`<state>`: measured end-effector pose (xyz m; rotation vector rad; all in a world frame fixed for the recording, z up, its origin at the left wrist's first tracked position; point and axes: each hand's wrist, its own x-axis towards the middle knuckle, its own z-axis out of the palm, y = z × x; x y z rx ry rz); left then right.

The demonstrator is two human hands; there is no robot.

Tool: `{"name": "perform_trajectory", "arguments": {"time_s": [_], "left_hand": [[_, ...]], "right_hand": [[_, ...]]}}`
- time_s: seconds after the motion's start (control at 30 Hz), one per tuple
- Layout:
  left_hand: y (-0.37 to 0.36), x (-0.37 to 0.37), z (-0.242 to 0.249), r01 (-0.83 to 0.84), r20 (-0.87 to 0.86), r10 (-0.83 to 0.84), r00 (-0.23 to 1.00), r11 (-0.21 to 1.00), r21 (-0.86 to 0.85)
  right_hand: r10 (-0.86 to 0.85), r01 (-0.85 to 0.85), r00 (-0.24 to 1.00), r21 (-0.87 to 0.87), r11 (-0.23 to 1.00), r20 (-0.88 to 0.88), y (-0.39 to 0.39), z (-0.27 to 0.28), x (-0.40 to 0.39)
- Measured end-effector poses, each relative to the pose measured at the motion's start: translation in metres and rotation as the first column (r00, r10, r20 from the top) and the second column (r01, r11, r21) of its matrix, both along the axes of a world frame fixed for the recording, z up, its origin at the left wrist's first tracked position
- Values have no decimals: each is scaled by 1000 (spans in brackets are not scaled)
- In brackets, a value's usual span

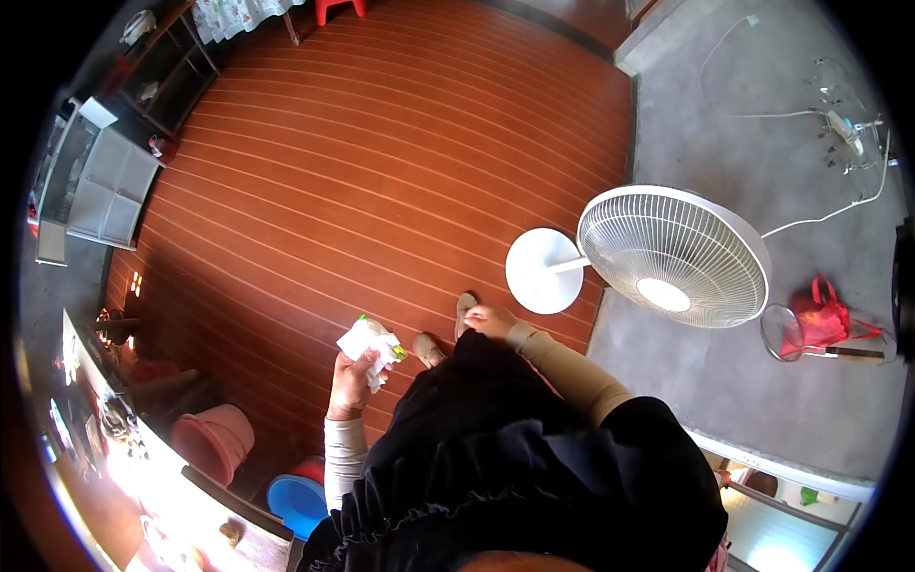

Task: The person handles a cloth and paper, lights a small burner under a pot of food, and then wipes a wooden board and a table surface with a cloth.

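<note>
My left hand [351, 383] is closed around a crumpled white tissue packet [370, 339] with bright green and yellow-green bits on it. It is held out at the lower middle, above the floor. My right hand [491, 321] is beside the front of my black clothing, just over my shoe. Its fingers look curled in, and whatever they may hold is hidden. To the right of that hand stands a white fan [672, 257] on a round white base [543, 272].
Reddish-brown striped flooring [381, 181] spreads ahead. A pink bucket [214, 441] and a blue basin [298, 505] stand at lower left, by a bright cluttered table [257, 545]. A grey cabinet [112, 186] is at left. On the right lie a red bag [822, 315] and a white cable [829, 221].
</note>
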<state>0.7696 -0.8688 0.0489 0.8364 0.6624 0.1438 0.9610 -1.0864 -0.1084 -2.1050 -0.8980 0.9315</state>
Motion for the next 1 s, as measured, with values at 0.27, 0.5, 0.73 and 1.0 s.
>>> {"name": "perform_trajectory", "arguments": {"time_s": [0.27, 0.5, 0.73, 1.0], "left_hand": [[-27, 49, -2, 230, -58, -231, 971, 973, -16], [-40, 87, 2, 270, -30, -270, 962, 963, 3], [-56, 108, 24, 158, 1, -160, 987, 973, 168], [-94, 120, 9, -68, 15, 67, 998, 988, 139]], "right_hand": [[721, -454, 610, -601, 658, 328, -145, 42, 38], [-387, 459, 869, 212, 863, -307, -227, 331, 56], [-807, 626, 538, 527, 575, 241, -306, 434, 151], [-597, 617, 746, 31, 787, 295, -372, 396, 279]]}}
